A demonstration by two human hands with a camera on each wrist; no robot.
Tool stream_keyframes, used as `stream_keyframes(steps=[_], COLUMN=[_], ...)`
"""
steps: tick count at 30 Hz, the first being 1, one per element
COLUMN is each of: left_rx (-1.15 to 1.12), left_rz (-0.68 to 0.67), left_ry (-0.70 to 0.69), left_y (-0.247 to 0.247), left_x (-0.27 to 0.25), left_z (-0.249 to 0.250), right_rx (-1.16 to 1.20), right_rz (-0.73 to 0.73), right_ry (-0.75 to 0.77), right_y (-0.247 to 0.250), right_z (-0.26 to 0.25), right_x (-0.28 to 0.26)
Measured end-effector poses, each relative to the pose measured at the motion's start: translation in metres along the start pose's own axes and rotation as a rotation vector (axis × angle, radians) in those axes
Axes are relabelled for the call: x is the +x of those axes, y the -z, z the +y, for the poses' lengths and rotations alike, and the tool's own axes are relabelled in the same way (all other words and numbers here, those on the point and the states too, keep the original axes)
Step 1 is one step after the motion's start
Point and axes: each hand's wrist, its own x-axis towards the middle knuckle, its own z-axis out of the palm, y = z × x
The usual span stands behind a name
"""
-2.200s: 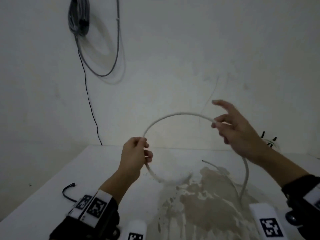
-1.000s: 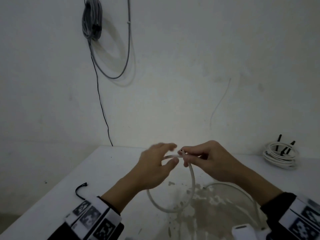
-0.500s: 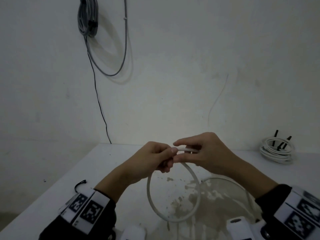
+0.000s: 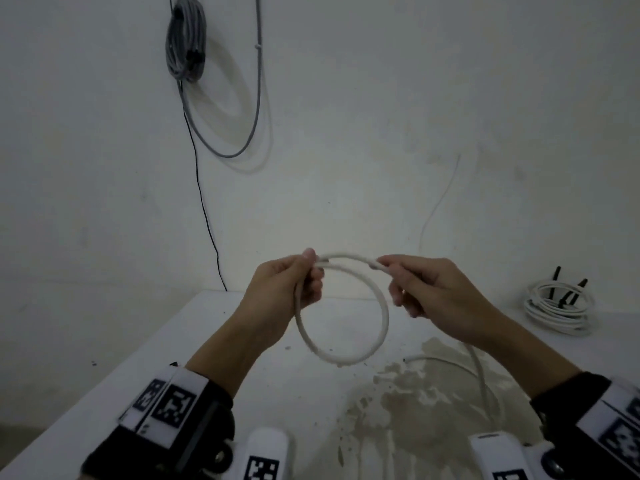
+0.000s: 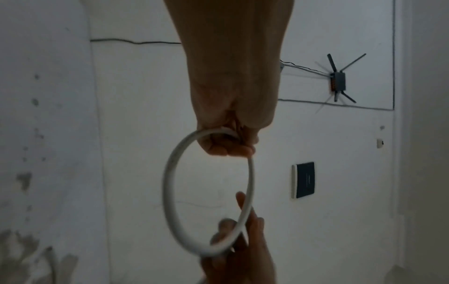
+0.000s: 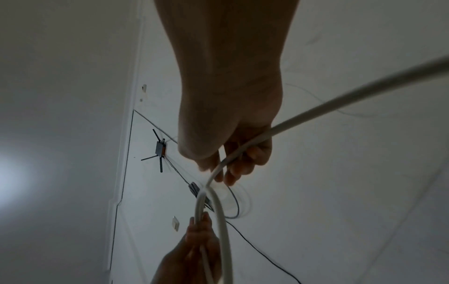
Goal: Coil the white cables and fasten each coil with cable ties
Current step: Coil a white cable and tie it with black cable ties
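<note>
1. Above the white table (image 4: 242,327), the left hand (image 4: 284,289) is gripping the white cable (image 4: 379,327) with curled fingers where its round loop closes.
2. The right hand (image 4: 433,289) is pinching the same cable at the top of the loop; the slack is trailing down onto the table.
3. Far right, a tied cable coil (image 4: 557,308) is lying on the table.

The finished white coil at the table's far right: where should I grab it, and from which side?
Take the finished coil on its near arc, coming down from above. It lies flat on the table, and the black cable ties stick up at its far side, so the near strands look freer to pinch.
</note>
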Motion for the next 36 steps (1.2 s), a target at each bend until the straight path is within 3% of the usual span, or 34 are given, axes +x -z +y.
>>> stream_keyframes(steps=[3,5,7,10,12,15,23,27,31,36], left_rx=[-0.162,-0.246,-0.321,-0.345,-0.324,-0.335,-0.105,-0.293,-0.621,-0.576], left_rz=[0.155,0.161,0.104,-0.134,-0.290,-0.387,-0.321,-0.378,-0.555,-0.581], left_ry=[-0.029,-0.016,0.008,0.105,0.219,0.317,0.399,0.487,0.541,0.499], left_y=[-0.007,-0.011,-0.014,-0.013,-0.010,-0.005,-0.018,-0.014,-0.011,-0.011], left_x=[0.006,0.005,0.001,-0.009,-0.015,-0.018,-0.015,-0.013,-0.015,-0.018], left_z=[-0.002,-0.005,-0.009,-0.010,-0.007,-0.003,-0.006,-0.010,-0.014,-0.014], right_rx=[0.041,0.127,0.310,0.437,0.425,0.318,0.221,0.181,0.180,0.177], right_rz=[-0.057,0.016,0.172,0.294,0.233,0.106,0.087,0.103,0.095,0.056], right_ry=[-0.014,-0.019,-0.075,-0.110,-0.111,-0.109,-0.098,-0.089,-0.095,-0.064], right_y=[-0.015,-0.023,-0.026,-0.019,-0.012,-0.013,-0.020,-0.022,-0.018,-0.012], right_z=[-0.002,-0.002,-0.003,-0.004,-0.004,-0.007,-0.007,-0.007,-0.007,-0.007], right_x=[-0.004,-0.004,0.000,0.006,0.007,0.003,0.002,0.000,0.002,0.005])
